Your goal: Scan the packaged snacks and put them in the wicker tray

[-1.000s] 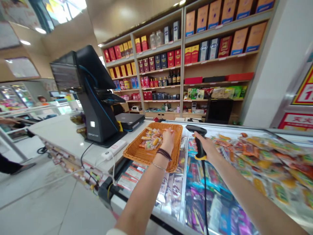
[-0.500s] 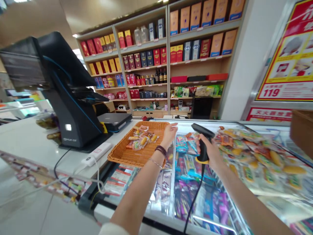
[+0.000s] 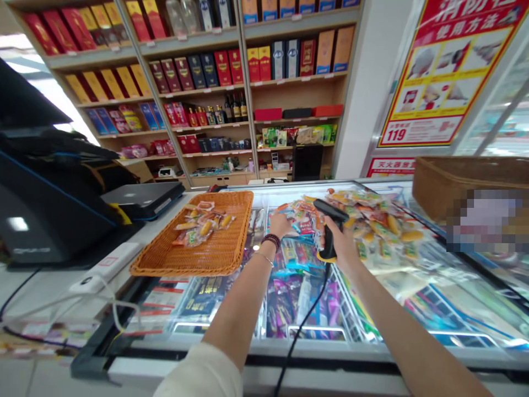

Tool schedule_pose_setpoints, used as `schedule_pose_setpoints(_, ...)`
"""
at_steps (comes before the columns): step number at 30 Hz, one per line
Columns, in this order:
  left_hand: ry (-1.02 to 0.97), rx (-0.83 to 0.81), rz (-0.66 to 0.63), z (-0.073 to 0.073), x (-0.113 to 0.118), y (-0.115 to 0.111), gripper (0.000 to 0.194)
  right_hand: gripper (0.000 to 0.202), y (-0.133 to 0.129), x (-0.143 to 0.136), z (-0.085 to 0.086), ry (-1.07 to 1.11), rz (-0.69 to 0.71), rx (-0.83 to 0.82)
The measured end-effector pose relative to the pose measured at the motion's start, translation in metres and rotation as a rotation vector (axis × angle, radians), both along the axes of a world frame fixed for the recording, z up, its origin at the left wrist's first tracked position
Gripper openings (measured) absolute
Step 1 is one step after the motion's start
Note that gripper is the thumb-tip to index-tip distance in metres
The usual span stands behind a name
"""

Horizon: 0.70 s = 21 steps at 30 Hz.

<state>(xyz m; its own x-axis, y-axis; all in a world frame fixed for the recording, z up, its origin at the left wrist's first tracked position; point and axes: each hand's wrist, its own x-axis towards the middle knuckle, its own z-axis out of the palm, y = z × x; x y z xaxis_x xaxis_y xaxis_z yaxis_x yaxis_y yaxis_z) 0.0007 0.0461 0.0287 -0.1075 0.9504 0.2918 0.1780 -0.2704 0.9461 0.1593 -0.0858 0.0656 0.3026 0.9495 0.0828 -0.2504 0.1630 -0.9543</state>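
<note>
Plainly, the right hand (image 3: 344, 243) clasps a scanner (image 3: 328, 243); at its nine o'clock is the left hand (image 3: 280, 225), openness and hold unclear.

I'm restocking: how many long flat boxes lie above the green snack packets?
3: a red box left, a black box middle, an orange-red box right; more may hide behind.
</note>
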Motion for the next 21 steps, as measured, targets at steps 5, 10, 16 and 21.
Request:
schedule_pose_setpoints(5, 0.175, -0.003, 0.03, -0.003, -0.005, -0.011, 0.045, 0.045, 0.0, -0.007, -0.008, -0.103, 0.05, -0.037)
schedule_pose_setpoints(10, -0.078, -0.015, 0.056, -0.016, -0.007, -0.031, 0.027, 0.043, -0.002, -0.01, -0.011, -0.088, 0.091, -0.065)
schedule_pose_setpoints(16, -0.526, -0.064, 0.022, -0.016, -0.018, -0.037, 0.033, 0.046, -0.006, -0.013, -0.011, -0.117, 0.121, -0.075)
schedule_pose_setpoints(21, -0.68, -0.174, -0.101, -0.007, -0.033, -0.042, 0.041, 0.048, -0.006, -0.01, -0.009, -0.291, 0.199, -0.098)
